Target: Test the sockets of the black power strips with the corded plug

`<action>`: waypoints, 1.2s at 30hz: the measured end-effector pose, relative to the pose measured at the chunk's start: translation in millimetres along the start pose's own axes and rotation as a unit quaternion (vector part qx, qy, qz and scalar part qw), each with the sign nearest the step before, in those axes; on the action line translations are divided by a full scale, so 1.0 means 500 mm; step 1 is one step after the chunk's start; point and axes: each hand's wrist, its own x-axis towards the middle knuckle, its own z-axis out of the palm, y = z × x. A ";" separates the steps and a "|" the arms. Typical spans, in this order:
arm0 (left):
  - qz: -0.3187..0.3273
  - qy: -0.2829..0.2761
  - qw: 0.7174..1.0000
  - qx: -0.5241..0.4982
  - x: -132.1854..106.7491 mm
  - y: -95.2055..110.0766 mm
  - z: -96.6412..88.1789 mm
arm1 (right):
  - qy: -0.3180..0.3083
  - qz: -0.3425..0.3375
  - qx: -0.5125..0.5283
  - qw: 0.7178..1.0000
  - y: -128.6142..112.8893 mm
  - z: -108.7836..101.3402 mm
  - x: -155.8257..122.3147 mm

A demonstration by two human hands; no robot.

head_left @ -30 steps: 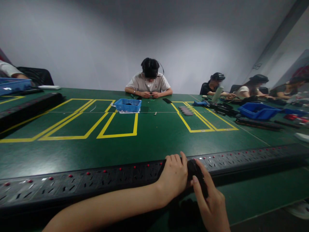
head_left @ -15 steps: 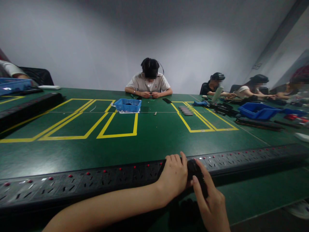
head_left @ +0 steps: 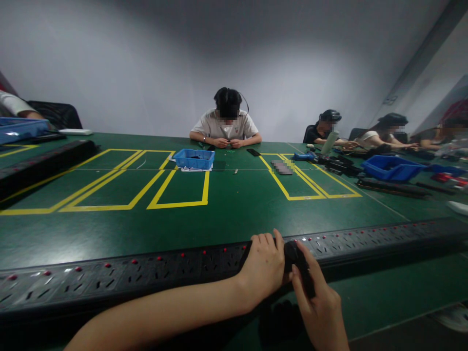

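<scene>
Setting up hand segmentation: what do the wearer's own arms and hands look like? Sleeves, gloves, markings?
Left hand: ungloved; no ring, watch or bracelet visible. Left forearm: bare, with no sleeve, cable or marking in view. Right hand: also ungloved, no ring visible. The frame cuts off the right forearm, so any sleeve there can't be told.

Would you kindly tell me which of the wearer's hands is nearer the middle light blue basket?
Left. The left hand lies over the socket strip, short of the basket and to its right; the right hand, touching a black object, is farther right.
</scene>
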 end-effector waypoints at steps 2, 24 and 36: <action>-0.003 0.001 1.000 0.000 0.000 0.000 0.000 | -0.004 0.002 -0.001 1.000 0.001 0.001 0.000; 0.000 0.000 1.000 0.001 -0.002 0.000 0.001 | 0.003 -0.002 0.001 1.000 0.000 0.000 0.001; -0.001 0.004 1.000 0.002 -0.001 0.000 0.001 | 0.002 0.000 0.008 1.000 -0.005 -0.001 0.003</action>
